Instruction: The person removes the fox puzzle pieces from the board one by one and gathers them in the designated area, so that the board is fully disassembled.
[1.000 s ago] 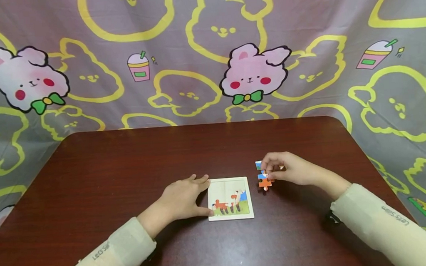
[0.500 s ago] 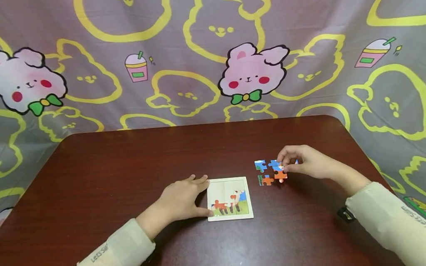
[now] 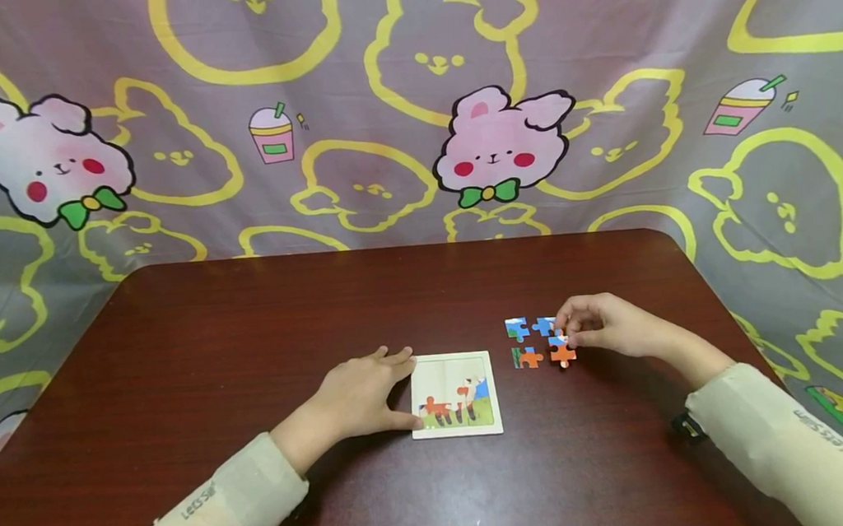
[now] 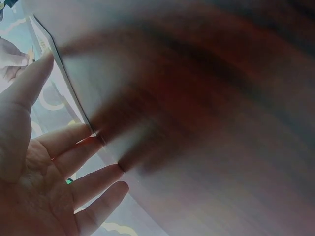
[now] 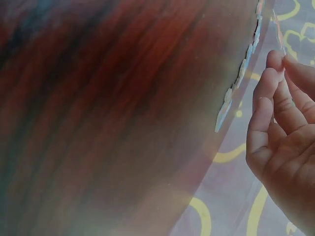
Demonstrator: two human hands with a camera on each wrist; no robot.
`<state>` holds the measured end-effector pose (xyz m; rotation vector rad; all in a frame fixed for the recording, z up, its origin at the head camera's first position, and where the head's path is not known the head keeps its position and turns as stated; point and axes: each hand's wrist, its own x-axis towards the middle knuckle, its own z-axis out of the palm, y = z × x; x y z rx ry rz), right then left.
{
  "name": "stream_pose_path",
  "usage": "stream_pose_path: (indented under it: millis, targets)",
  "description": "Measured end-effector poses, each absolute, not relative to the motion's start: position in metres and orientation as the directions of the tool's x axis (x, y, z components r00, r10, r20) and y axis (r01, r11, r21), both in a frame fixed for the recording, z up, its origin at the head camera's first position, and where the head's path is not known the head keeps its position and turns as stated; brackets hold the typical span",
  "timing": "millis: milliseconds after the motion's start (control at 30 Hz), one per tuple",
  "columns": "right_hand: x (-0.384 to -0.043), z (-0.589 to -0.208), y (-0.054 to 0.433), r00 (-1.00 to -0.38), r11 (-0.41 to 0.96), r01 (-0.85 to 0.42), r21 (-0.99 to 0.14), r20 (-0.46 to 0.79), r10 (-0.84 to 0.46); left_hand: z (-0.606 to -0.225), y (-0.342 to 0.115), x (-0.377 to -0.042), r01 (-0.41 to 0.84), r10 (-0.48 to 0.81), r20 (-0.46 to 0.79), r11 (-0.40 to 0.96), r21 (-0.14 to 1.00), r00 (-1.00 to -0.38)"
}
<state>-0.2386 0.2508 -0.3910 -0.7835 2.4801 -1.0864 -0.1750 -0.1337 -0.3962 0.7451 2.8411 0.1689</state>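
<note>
- Pinching one piece (image 3: 562, 354) at its fingertips, the right hand (image 3: 620, 327) is just right of the loose pieces (image 3: 529, 358).
- Fingers spread, the left hand (image 3: 350, 396) touches the frame (image 3: 458, 432) at its left edge.

Puzzle tray (image 3: 457, 432) on a red-brown table (image 3: 248, 326)

The table has rounded far corners and a wood-grain top. The tray lies flat, well apart from the far edge. Closer to the right edge lie a blue-and-green piece (image 3: 517, 328), a mostly blue piece (image 3: 543, 327) and an orange-and-green piece (image 3: 529, 358), near one another
</note>
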Motion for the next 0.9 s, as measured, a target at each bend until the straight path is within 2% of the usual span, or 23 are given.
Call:
stream_pose_path:
  millis: [267,900]
  targets:
    - [-0.2383,-0.3943,0.2481,-0.783,0.577,-0.362,-0.732,-0.096,-0.614,-0.3971,-0.1336,-0.1752,0.475,0.496,-0.161,0.867,0.155,-0.853]
    - [-0.2372,-0.3953,0.2467,-0.796,0.621,-0.35,-0.702,-0.128,-0.592,-0.3963,-0.1333,-0.1751,0.473,0.494,-0.159,0.867,0.154,-0.854]
